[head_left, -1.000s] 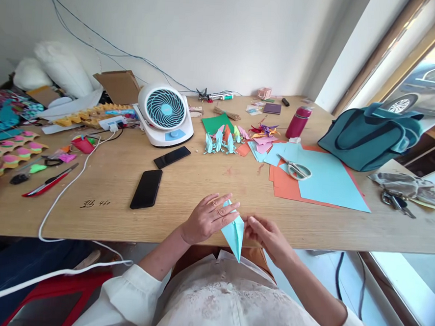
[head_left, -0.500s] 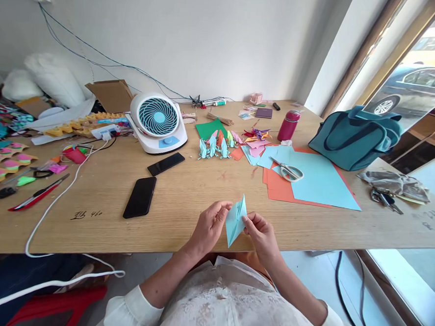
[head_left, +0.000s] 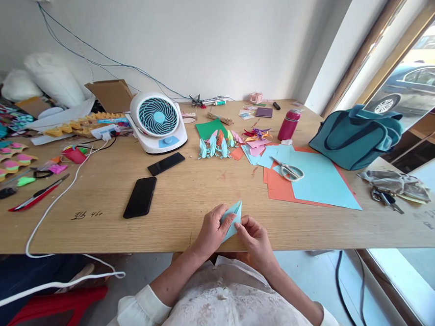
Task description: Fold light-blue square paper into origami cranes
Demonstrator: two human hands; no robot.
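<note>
A folded light-blue paper (head_left: 236, 214) with a pointed top is held over the table's front edge. My left hand (head_left: 214, 227) grips its left side, thumb lying across the front face. At the paper's right edge, my right hand (head_left: 255, 238) pinches it between thumb and forefinger. Farther back stand several folded light-blue paper figures (head_left: 213, 147). To their right lie scissors (head_left: 291, 172) on a large light-blue sheet (head_left: 323, 182), with orange sheets (head_left: 280, 189) partly under it.
Two black phones (head_left: 139, 197) lie left of my hands, below a white fan (head_left: 158, 117). A magenta bottle (head_left: 289, 124) and a teal bag (head_left: 355, 137) stand at the right. A white cable (head_left: 66, 191) crosses the left side, near a red-handled knife (head_left: 38, 196).
My left hand has shifted slightly right, and its thumb now covers part of the paper's front. The paper sits a little lower and looks narrower. My right hand has moved slightly left and down.
</note>
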